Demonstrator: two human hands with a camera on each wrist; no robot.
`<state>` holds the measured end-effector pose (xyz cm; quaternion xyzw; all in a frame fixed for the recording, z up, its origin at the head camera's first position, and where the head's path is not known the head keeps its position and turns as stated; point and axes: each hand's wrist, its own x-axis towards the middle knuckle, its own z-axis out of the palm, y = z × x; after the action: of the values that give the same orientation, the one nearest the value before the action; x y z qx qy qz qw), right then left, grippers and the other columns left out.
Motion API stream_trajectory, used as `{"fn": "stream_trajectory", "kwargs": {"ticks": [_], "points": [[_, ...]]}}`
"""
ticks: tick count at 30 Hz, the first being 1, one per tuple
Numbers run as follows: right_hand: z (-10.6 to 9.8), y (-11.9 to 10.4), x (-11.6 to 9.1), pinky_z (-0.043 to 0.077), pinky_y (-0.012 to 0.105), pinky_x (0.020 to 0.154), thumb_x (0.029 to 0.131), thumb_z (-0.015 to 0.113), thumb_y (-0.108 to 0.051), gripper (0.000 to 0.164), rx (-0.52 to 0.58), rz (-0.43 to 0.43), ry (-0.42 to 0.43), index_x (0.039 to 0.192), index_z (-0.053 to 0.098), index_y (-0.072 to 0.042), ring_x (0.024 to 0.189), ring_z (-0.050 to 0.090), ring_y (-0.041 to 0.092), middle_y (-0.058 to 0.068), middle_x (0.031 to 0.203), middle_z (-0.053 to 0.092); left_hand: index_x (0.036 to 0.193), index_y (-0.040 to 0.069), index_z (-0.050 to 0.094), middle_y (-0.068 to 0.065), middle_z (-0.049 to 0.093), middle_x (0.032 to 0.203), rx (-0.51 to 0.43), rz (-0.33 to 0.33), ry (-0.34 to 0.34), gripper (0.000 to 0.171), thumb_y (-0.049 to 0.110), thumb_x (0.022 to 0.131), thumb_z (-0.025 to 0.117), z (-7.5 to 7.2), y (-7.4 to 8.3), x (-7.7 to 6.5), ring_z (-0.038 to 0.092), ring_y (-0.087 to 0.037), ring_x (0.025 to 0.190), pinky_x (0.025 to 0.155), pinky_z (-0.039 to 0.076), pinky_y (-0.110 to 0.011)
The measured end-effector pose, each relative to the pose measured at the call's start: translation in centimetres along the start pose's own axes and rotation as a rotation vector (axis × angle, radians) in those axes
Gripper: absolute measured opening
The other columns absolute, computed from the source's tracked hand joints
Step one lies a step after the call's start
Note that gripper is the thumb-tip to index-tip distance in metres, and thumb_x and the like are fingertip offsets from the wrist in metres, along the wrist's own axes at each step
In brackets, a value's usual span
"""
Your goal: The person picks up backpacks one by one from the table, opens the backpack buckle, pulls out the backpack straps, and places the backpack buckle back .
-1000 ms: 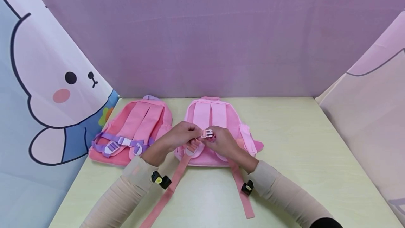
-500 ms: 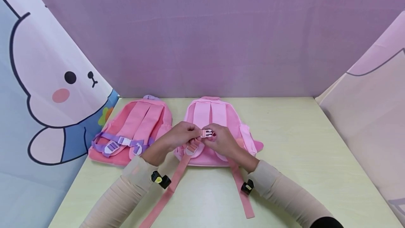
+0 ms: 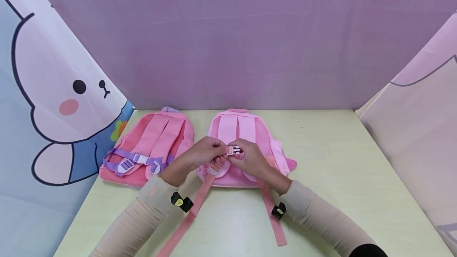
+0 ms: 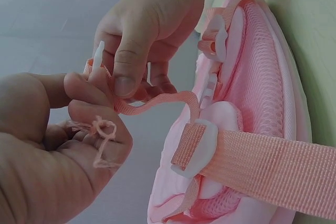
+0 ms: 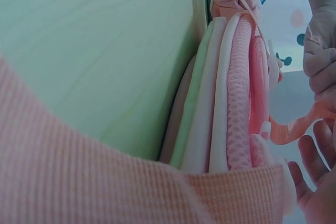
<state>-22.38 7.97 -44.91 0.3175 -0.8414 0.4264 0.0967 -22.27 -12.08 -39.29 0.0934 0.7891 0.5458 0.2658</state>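
Note:
A pink backpack lies with its shoulder straps facing up. Over it, my left hand and right hand meet at a white pronged buckle half. Fingers of both hands pinch the buckle and its salmon webbing. In the left wrist view one white prong sticks up between the hands, and the narrow webbing runs back to the bag. A knotted thread lies across my left hand. A white strap adjuster sits on the near strap. The right wrist view shows the right hand partly.
A second backpack in deeper pink, with purple straps and a fastened white buckle, lies to the left. Two loose salmon straps hang toward the front of the pale table. Printed cloth surrounds the table.
Both hands stay in place with the buckle half between them. The buckle has shifted only very slightly. The bags and straps look the same.

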Motion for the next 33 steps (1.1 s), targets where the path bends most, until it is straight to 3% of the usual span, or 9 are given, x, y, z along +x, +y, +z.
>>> {"fn": "stream_trajectory", "kwargs": {"ticks": [20, 33], "points": [[-0.24, -0.34, -0.02, 0.058, 0.029, 0.077, 0.081, 0.08, -0.011, 0.024, -0.109, 0.035, -0.007, 0.103, 0.073, -0.006, 0.085, 0.069, 0.018, 0.006, 0.094, 0.073, 0.096, -0.001, 0.066, -0.016, 0.063, 0.082, -0.028, -0.004, -0.002, 0.022, 0.017, 0.105, 0.056, 0.23, 0.09, 0.04, 0.058, -0.019, 0.065, 0.061, 0.056, -0.028], [-0.71, -0.37, -0.03, 0.06, 0.029, 0.081, 0.084, 0.081, -0.013, 0.029, -0.076, 0.047, -0.02, 0.111, 0.071, -0.006, 0.092, 0.07, 0.019, 0.008, 0.101, 0.072, 0.099, 0.0, 0.068, -0.016, 0.064, 0.084, 0.0, 0.038, 0.019, 0.021, 0.017, 0.104, 0.057, -0.21, 0.54, -0.53, 0.056, -0.015, 0.068, 0.061, 0.05, -0.027]]}}
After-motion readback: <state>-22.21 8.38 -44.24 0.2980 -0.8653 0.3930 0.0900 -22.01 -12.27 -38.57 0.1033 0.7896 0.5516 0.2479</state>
